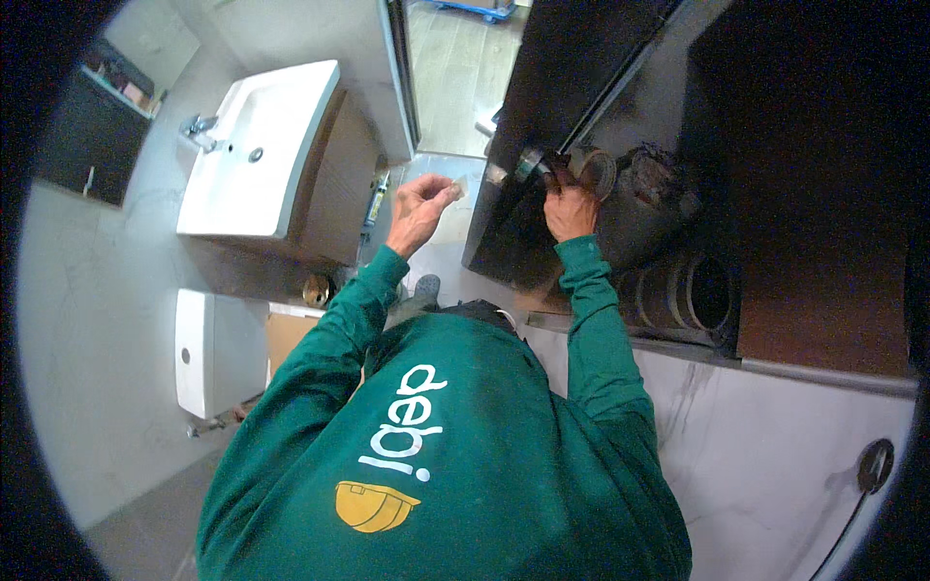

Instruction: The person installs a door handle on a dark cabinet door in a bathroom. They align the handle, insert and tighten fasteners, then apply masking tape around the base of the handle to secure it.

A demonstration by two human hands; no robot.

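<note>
My left hand is raised in the middle, its thumb and fingertips pinched together on a small pale translucent scrap. To its right, my right hand reaches into a dark recess, its fingers curled and partly in shadow. At those fingers is a short shiny cylinder with a greenish tint; its kind is unclear. A beige ring, like a tape roll, sits right beside the same hand; whether the fingers touch it I cannot tell. Behind it lies a crumpled dark heap.
On the left are a white washbasin with a chrome tap above a cabinet, and a white toilet cistern. A tube stands near the cabinet. Large ribbed dark pipe-like rings lie at right. An open doorway is ahead.
</note>
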